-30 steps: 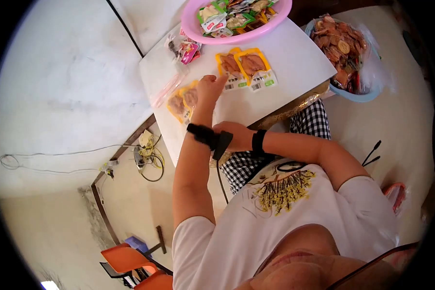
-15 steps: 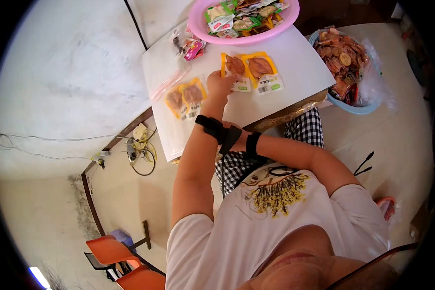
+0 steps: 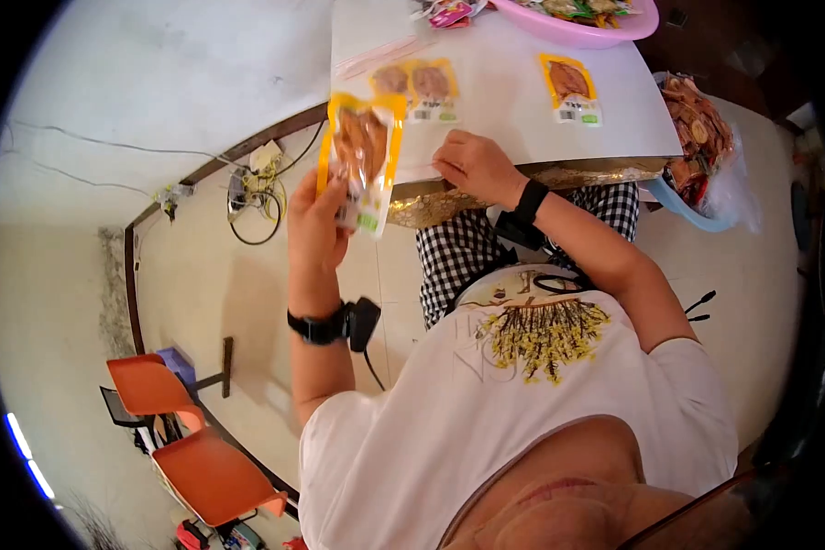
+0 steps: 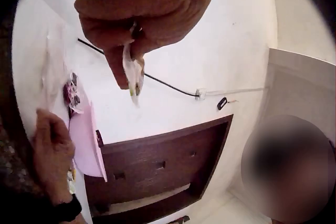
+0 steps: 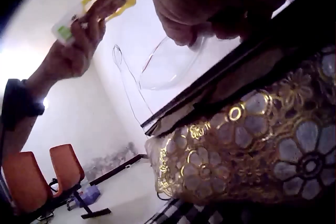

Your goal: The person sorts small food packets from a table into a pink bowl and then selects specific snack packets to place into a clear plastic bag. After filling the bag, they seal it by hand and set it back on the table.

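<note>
In the head view, my left hand (image 3: 315, 227) pinches a yellow-edged packet of brown food (image 3: 365, 151) by its lower end, raised off the table's left side. The left wrist view shows this packet (image 4: 133, 74) edge-on below the fingers of my left hand (image 4: 152, 11). My right hand (image 3: 479, 169) is at the table's near edge, fingers curled. Seen from the right wrist, the right hand (image 5: 210, 3) pinches a clear plastic bag (image 5: 170, 69) whose mouth gapes. Two similar packets (image 3: 431, 84) overlap on the table; another packet (image 3: 571, 87) lies farther right.
A pink basin (image 3: 605, 35) of small packets stands at the table's far side, near a pink wrapper (image 3: 451, 13). Clear bags (image 3: 382, 57) lie at the far left. Beyond the table's right edge is a blue tub (image 3: 697, 213) piled with packets. Orange chairs (image 3: 213, 472) stand at lower left.
My left hand has taken one packet from the right-hand pair and brought it left and up off the table. My right hand, previously partly hidden behind the left arm, now shows at the table edge.
</note>
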### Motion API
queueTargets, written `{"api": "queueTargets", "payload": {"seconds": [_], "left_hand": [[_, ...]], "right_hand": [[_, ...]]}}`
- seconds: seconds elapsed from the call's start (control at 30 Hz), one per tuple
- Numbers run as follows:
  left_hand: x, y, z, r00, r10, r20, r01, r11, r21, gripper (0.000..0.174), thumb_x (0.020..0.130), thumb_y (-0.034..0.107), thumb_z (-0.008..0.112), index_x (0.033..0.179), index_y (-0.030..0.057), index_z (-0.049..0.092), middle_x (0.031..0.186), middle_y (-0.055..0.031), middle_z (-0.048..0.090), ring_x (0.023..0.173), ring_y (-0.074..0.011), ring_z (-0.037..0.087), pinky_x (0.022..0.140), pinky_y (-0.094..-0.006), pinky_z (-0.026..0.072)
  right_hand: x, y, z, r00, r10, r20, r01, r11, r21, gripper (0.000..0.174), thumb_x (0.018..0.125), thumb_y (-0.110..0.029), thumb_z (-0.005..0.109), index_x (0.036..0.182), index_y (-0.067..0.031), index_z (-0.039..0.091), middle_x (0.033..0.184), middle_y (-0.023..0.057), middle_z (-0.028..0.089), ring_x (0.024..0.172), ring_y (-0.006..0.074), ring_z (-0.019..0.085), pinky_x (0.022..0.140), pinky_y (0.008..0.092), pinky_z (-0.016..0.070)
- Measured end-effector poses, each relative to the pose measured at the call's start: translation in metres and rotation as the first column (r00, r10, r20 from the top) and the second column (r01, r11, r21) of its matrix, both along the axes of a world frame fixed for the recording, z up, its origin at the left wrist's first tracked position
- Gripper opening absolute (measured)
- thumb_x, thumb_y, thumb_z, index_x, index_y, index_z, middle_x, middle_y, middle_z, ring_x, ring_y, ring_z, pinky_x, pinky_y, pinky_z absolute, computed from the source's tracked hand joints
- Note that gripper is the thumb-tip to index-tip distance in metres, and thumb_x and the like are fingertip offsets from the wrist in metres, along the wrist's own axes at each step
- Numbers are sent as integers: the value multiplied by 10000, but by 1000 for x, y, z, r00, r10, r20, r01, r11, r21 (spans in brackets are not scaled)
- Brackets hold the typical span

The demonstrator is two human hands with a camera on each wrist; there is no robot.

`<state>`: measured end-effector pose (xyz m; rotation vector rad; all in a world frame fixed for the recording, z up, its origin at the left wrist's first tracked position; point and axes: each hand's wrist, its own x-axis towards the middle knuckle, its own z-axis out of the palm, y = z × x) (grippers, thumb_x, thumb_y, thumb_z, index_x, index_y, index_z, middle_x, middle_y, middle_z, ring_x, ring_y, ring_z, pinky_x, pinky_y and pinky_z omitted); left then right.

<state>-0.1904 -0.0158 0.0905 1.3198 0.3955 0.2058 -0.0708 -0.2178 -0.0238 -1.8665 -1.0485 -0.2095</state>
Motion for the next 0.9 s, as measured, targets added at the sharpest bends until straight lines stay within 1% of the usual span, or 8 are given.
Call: {"api": "queueTargets", "payload": {"seconds": [0.1,0.2,0.33,0.4,0.47,0.57,0.77,0.9], "left_hand": [[-48,14,-21,995,-81,-52,75,992,-98,208,928,64,520,1116,12,595,861,-38,661,667,-113,632,564,-243,519],[-67,28,-47,944,-327,-43,296,897,-330,195,925,75,540,1096,7,603,860,-46,672,687,-114,648,585,-239,527],[-48,-1,-67,985,-69,-156,38,981,-190,191,935,104,545,1084,-3,596,847,-37,666,562,-67,596,435,-188,443],[-31,-8,-68,991,-57,-123,34,984,-176,191,932,122,538,1075,14,605,744,4,614,476,-38,505,360,-177,344],[-16,-11,-60,994,-49,-100,32,985,-168,182,943,118,520,1070,8,591,789,-12,638,510,-62,563,373,-183,397],[3,-4,-67,990,-33,-137,21,996,-89,177,943,125,518,1070,28,594,746,-2,616,495,-61,554,359,-179,381],[18,-18,-48,988,-35,-149,10,987,-163,170,924,76,519,1087,58,560,765,-32,610,499,-74,546,346,-173,320],[30,-17,-65,991,-137,6,127,903,-411,351,848,-48,541,1176,57,474,920,-74,599,588,-124,584,397,-179,363]], "right_hand": [[-3,3,13,998,-61,9,61,998,-3,88,838,-118,639,829,-30,633,759,108,550,674,295,562,609,368,471],[-2,7,23,992,-106,63,106,994,-2,80,840,-117,639,835,-37,630,760,107,547,670,294,563,602,366,470],[-5,11,37,981,-127,146,130,991,-14,71,842,-114,637,842,-43,633,776,102,549,678,295,570,603,370,473],[-5,13,41,976,-137,168,147,988,-50,66,839,-108,637,860,-46,637,790,96,551,686,293,576,607,370,475],[-4,14,44,971,-150,187,165,984,-67,70,835,-99,635,883,-48,641,805,91,553,697,290,581,611,369,477],[-2,14,47,965,-164,207,179,982,-56,96,826,-77,630,916,-50,646,826,87,556,717,284,588,620,366,481],[-4,15,54,965,-129,228,150,985,-80,153,804,-42,620,953,-52,654,848,92,566,744,279,599,634,364,488],[-6,17,55,967,-85,240,107,991,-81,183,793,-34,621,972,-45,653,852,96,568,742,282,595,633,369,487]]}}
